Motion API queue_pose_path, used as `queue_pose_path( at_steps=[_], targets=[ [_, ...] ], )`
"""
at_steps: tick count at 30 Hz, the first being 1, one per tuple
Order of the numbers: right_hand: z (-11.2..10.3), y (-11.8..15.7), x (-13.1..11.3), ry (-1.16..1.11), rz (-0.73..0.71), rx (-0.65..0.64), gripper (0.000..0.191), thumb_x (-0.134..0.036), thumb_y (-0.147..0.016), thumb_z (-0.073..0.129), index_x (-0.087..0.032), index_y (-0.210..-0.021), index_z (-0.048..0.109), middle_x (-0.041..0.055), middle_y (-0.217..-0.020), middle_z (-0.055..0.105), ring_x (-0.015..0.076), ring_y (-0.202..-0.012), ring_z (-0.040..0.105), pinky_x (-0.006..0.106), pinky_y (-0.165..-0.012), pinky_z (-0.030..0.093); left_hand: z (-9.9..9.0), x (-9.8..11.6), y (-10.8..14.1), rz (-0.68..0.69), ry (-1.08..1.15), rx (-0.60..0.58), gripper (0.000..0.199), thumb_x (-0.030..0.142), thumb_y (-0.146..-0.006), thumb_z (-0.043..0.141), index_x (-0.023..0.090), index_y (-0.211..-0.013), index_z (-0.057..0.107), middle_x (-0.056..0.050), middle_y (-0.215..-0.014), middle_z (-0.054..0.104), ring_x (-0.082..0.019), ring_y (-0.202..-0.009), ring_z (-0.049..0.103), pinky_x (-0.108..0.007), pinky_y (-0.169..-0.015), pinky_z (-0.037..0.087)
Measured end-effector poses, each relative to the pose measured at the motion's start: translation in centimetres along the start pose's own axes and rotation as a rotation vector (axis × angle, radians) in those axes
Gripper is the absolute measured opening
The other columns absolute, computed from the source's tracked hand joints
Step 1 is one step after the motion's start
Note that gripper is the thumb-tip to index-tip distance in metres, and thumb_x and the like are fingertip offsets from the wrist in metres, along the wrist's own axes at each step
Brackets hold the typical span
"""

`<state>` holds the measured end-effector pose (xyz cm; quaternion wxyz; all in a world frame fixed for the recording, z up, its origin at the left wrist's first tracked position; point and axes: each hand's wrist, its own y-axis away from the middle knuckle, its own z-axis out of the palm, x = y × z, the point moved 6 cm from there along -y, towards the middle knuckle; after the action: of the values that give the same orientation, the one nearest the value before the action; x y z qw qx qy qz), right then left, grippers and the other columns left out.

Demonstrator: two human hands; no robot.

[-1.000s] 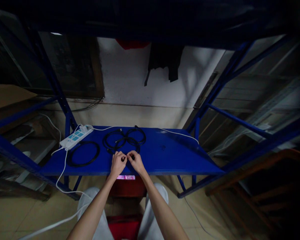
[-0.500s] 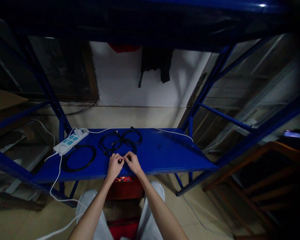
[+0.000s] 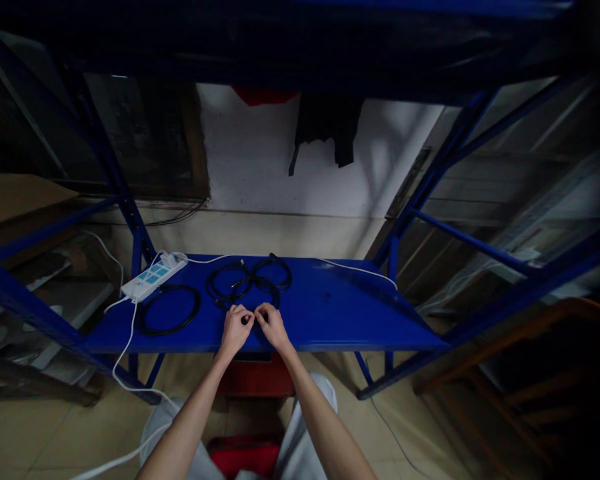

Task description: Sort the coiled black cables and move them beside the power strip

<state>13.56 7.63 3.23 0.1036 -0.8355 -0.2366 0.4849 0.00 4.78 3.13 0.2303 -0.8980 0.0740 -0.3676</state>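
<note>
Left hand (image 3: 236, 329), right hand (image 3: 271, 325) side by side, fingertips pinching black cable bundle (image 3: 249, 282) at near end, on blue shelf (image 3: 330, 313). One more black coil (image 3: 168, 309) left; one white power strip (image 3: 153, 275). No readable writing. Hands unmoved since earlier frames.

**Blue shelf and what lies on it**

The blue metal shelf (image 3: 340, 313) carries a white power strip (image 3: 153, 276) at its far left corner. A single black cable ring (image 3: 167, 309) lies near the left edge. A tangle of black cables (image 3: 250, 279) lies near the middle, and both hands rest at the front edge.
</note>
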Motion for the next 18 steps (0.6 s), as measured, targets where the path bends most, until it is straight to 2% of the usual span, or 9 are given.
queue_pose_path(
  at_steps=[18],
  targets=[
    [0.09, 0.17, -0.05, 0.047, -0.003, -0.009, 0.015, -0.021, -0.090, 0.053, -0.022, -0.085, 0.068, 0.0042, -0.084, 0.065, 0.0196, -0.083, 0.059, 0.030, -0.081, 0.044, -0.40, 0.44, 0.12, -0.021, -0.012, -0.006, 0.016, 0.020, -0.086, 0.061, 0.022, -0.074, 0.069, -0.003, -0.074, 0.059, -0.020, -0.081, 0.054, -0.031, -0.075, 0.040]
  ],
)
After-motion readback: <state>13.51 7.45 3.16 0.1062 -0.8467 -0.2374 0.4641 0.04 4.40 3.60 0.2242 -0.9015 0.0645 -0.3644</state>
